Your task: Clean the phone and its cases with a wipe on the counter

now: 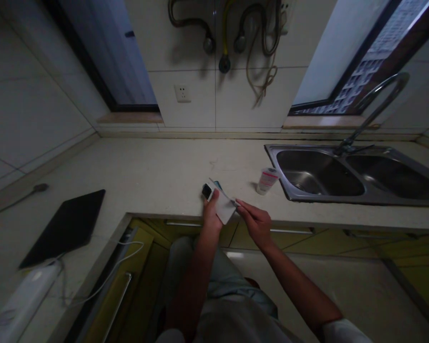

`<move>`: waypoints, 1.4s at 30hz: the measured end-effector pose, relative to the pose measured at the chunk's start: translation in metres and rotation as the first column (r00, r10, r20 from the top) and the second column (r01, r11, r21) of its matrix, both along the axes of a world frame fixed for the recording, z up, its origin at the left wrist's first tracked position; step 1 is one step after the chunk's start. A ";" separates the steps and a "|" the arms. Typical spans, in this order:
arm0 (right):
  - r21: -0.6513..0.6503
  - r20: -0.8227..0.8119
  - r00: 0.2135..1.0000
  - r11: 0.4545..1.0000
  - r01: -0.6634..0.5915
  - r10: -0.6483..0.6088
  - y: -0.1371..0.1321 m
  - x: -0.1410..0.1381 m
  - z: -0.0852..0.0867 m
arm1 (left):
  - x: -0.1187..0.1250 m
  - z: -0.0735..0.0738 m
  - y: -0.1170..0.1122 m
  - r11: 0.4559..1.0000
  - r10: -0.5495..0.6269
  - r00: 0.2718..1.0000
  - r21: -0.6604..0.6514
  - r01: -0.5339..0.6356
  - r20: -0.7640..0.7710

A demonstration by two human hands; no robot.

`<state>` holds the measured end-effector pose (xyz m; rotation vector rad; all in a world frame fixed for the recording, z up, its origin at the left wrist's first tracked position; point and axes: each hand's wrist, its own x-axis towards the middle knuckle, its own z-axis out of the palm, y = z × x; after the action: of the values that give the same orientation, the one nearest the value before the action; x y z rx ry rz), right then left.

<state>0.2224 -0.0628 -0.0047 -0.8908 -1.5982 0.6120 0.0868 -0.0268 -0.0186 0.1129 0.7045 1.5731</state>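
At the front edge of the table, the left hand has its fingers wrapped around a small white box with a dark square at its far end, holding it just above the edge. The right hand pinches the box's near right corner with closed fingers. A small cup stands on the table just beside the sink, near the hands. A black board lies well apart toward the left edge.

Shiny metal sink, matt stone countertop
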 end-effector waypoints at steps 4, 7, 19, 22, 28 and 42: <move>-0.062 -0.079 0.996 0.997 -0.044 0.039 0.001 -0.013 0.011 | 0.002 0.000 -0.003 1.000 0.008 0.999 -0.019 -0.009 -0.038; -0.129 -0.114 0.993 0.990 -0.058 0.043 0.008 -0.021 0.016 | 0.002 0.003 -0.005 1.000 -0.002 1.000 0.027 0.003 -0.026; -0.260 0.048 0.994 0.962 -0.082 0.098 0.055 -0.038 0.005 | -0.004 0.023 -0.009 0.990 -0.135 0.976 -0.018 0.140 0.169; -0.272 0.018 0.998 0.961 -0.054 0.061 0.070 -0.044 0.002 | -0.004 0.016 -0.010 0.982 -0.191 0.963 0.023 0.190 0.192; -0.413 -0.105 0.992 0.904 -0.106 0.068 0.109 -0.051 0.007 | 0.002 0.005 -0.013 0.941 -0.321 0.929 -0.048 0.335 0.186; -0.198 0.741 0.482 0.839 -0.508 0.467 0.115 -0.054 0.053 | -0.006 0.014 -0.006 0.902 -0.398 0.866 -0.043 0.430 0.302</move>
<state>0.1683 0.0525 0.0481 -0.6662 -2.7204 0.6036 0.0811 -0.0331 -0.0050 -0.0443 0.4936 1.1034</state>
